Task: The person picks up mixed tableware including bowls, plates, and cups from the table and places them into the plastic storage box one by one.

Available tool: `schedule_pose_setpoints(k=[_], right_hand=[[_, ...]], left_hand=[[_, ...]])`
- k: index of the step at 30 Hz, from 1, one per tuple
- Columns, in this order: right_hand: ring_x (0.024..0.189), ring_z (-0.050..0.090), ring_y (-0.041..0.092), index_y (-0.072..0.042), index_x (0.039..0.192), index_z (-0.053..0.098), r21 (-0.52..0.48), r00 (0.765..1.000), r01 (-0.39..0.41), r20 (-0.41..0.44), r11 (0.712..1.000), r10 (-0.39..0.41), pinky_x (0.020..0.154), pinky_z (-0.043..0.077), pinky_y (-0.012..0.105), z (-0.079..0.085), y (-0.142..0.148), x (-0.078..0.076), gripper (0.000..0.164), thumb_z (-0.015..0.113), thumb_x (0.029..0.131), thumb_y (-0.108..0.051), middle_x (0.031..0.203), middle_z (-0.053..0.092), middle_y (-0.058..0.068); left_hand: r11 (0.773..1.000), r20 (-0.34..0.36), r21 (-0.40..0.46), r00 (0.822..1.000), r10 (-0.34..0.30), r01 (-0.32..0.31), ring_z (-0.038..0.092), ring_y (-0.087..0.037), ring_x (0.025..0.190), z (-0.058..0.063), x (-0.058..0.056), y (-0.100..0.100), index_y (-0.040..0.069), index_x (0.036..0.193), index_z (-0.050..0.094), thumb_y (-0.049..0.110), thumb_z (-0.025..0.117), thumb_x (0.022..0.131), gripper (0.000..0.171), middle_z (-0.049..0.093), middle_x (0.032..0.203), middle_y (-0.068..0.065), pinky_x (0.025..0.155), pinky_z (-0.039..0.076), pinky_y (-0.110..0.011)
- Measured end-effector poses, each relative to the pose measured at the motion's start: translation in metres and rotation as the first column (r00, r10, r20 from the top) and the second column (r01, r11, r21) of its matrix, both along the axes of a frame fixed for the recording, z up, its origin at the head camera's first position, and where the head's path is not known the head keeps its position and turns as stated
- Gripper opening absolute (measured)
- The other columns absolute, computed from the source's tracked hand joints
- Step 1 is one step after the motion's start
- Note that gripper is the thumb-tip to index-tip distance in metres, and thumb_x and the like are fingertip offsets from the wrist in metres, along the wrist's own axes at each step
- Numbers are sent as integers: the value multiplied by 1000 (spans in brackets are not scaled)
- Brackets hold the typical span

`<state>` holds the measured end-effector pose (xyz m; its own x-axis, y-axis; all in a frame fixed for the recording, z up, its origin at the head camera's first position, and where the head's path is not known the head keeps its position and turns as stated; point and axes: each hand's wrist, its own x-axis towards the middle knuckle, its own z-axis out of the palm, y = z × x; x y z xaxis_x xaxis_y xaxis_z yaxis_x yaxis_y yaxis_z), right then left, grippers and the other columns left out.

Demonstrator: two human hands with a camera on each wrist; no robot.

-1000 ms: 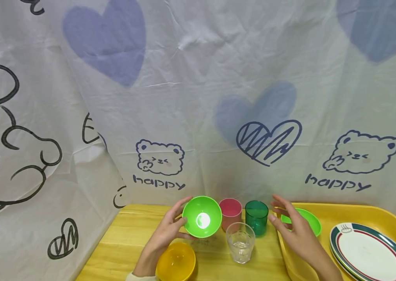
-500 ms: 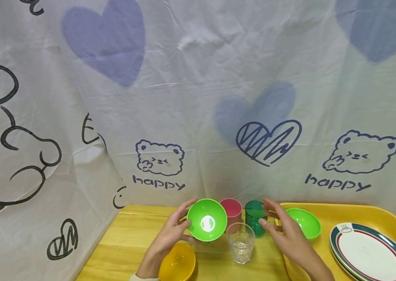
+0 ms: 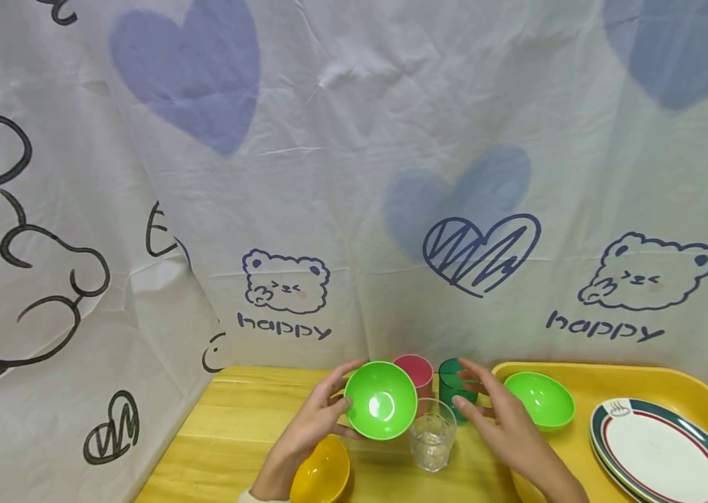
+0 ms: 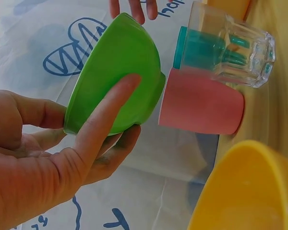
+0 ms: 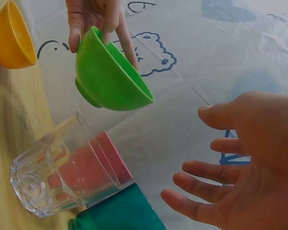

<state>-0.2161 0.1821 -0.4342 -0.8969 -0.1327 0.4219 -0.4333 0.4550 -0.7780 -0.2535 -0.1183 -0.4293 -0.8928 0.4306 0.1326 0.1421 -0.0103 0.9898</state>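
My left hand (image 3: 319, 412) grips a green bowl (image 3: 382, 400) by its left side, thumb at the rim and fingers around the outside. The bowl is held above the table, its inside tilted toward the head camera. To its right, my right hand (image 3: 505, 426) holds nothing, fingers spread and slightly bent, close to a teal cup (image 3: 451, 391). In the right wrist view a gap separates these fingertips (image 5: 170, 196) from the teal cup. A pink cup (image 4: 201, 103) and a clear glass (image 3: 432, 447) stand between the hands; the bowl partly overlaps both in the head view.
A yellow bowl (image 3: 322, 471) sits on the wooden table (image 3: 234, 419) below my left wrist. At the right, a yellow tray (image 3: 618, 377) holds another green bowl (image 3: 540, 402) and stacked plates (image 3: 662, 447). A printed white cloth (image 3: 354, 175) hangs behind the table.
The left hand has carried the green bowl rightward and slightly nearer. My right hand has moved left from over the tray's edge to beside the teal cup, uncovering the bowl in the tray.
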Motion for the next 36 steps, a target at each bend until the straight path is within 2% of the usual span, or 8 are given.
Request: schedule_pose_setpoints(k=[5, 11, 18, 25, 31, 36], right_hand=[[111, 57, 31, -23, 137, 43, 5, 1000, -13, -3, 1000, 13, 80, 55, 31, -1, -5, 1, 49, 61, 92, -30, 126, 56, 7], [108, 58, 24, -21, 136, 44, 18, 999, -48, -24, 999, 48, 78, 55, 27, -2, -12, 2, 48, 62, 92, -27, 122, 58, 4], [112, 56, 27, -29, 138, 42, 18, 994, -59, 96, 998, 57, 79, 54, 24, -5, -22, 3, 51, 62, 91, -33, 124, 57, 1], [113, 55, 28, -27, 140, 39, 16, 990, -92, 110, 996, 89, 79, 56, 29, -8, -24, 2, 54, 61, 92, -35, 125, 55, 1], [115, 53, 24, -23, 141, 39, 9, 988, -135, 83, 991, 134, 79, 54, 23, -10, -29, 4, 56, 61, 91, -36, 132, 52, 3], [115, 53, 24, -19, 141, 40, 59, 990, -129, 62, 990, 126, 74, 54, 20, -12, -32, 4, 58, 61, 91, -38, 139, 48, 6]], left_hand=[[1000, -2, -10, 1000, -13, 13, 53, -37, 112, -2, 1, 4, 23, 143, 39, -4, 42, 93, 57, 38, 140, -22, 64, 56, -53], [999, -5, 3, 999, -54, 54, 54, -37, 111, -5, 2, 8, 25, 142, 41, -5, 42, 93, 58, 37, 141, -22, 63, 55, -53], [996, -12, -1, 996, -87, 87, 54, -36, 111, -8, 3, 15, 24, 143, 40, -4, 42, 93, 57, 38, 141, -21, 63, 54, -57], [992, -24, -15, 991, -128, 128, 58, -34, 106, -8, 4, 19, 20, 143, 40, -5, 43, 93, 56, 42, 139, -18, 62, 54, -57], [984, -18, 1, 984, -178, 178, 58, -34, 107, -9, 6, 23, 25, 141, 41, -5, 42, 94, 57, 42, 138, -16, 63, 51, -62], [983, -19, -7, 983, -183, 183, 58, -33, 108, -9, 9, 28, 27, 140, 43, -6, 41, 94, 57, 42, 140, -14, 62, 53, -59]])
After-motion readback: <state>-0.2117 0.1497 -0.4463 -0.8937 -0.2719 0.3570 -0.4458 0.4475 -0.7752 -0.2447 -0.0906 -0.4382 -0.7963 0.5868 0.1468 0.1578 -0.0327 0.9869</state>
